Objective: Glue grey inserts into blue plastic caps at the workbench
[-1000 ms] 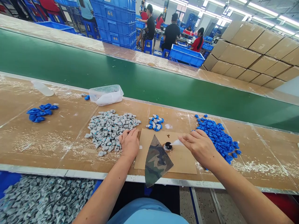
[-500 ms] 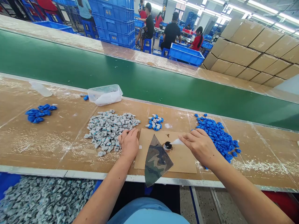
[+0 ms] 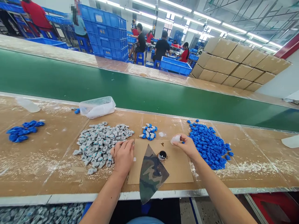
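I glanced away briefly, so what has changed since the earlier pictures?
The right hand has drawn the white translucent piece away from the small jar, towards the far edge of the cardboard sheet, still gripping it. The camera view has tilted up. The left hand, jar and camouflage piece stayed put.

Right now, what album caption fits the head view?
Right fingers pinch a translucent white object; left fingers rest by a heap of small grey pieces.

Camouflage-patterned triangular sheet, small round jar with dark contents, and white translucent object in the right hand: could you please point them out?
Camouflage-patterned triangular sheet [image 3: 151,175], head view: middle of its surface.
Small round jar with dark contents [image 3: 162,155], head view: dark opening.
White translucent object [image 3: 175,139], head view: its exposed part.
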The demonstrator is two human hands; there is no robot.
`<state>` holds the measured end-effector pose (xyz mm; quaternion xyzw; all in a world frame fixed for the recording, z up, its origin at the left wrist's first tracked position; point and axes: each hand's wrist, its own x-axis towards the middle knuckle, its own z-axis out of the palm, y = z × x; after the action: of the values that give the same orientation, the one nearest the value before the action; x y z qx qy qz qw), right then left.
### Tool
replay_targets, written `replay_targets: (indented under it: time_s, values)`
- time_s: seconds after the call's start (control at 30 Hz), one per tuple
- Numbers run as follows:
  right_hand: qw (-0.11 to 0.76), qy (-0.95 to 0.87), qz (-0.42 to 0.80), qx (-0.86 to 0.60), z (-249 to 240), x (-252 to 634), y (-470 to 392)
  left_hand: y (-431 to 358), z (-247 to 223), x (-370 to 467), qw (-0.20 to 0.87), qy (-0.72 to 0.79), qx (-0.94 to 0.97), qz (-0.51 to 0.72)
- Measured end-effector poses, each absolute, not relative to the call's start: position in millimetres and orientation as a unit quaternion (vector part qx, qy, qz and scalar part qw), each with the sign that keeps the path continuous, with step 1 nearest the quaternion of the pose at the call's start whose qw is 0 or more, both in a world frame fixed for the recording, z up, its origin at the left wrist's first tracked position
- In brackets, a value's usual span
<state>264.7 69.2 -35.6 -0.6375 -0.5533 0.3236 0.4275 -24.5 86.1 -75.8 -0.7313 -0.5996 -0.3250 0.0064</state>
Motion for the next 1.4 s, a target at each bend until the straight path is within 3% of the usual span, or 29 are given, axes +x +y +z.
replay_targets:
  time_s: [0.17, 0.4, 0.63, 0.87, 1.1, 1.3, 1.4]
  values:
    - [0.466, -0.523, 0.294, -0.650, -54.8, 257.7, 122.1, 88.0, -78.5, -23.5, 0.014, -0.472, -0.798, -0.374]
    - [0.437, -0.523, 0.228, -0.695, -65.4, 249.3, 156.0, 92.9, -80.1, -19.8, 0.014, -0.417, -0.834, -0.362]
    - [0.352, -0.560, 0.139, -0.737, -55.6, 255.1, 141.0, 97.3, -85.2, -21.9, 0.023, -0.410, -0.829, -0.379]
    - [0.214, -0.603, 0.025, -0.768, -20.5, 305.1, 71.2, 97.4, -90.2, -23.8, 0.001, -0.430, -0.818, -0.382]
    - [0.126, -0.647, -0.015, -0.752, -30.0, 322.0, 43.9, 90.9, -85.2, -20.9, -0.039, -0.438, -0.816, -0.374]
    - [0.145, -0.662, -0.044, -0.734, -35.9, 323.0, 43.1, 84.5, -80.1, -19.2, -0.151, -0.446, -0.778, -0.416]
    - [0.264, -0.660, -0.019, -0.703, -37.2, 317.5, 34.4, 76.2, -70.3, -14.4, -0.232, -0.452, -0.748, -0.426]
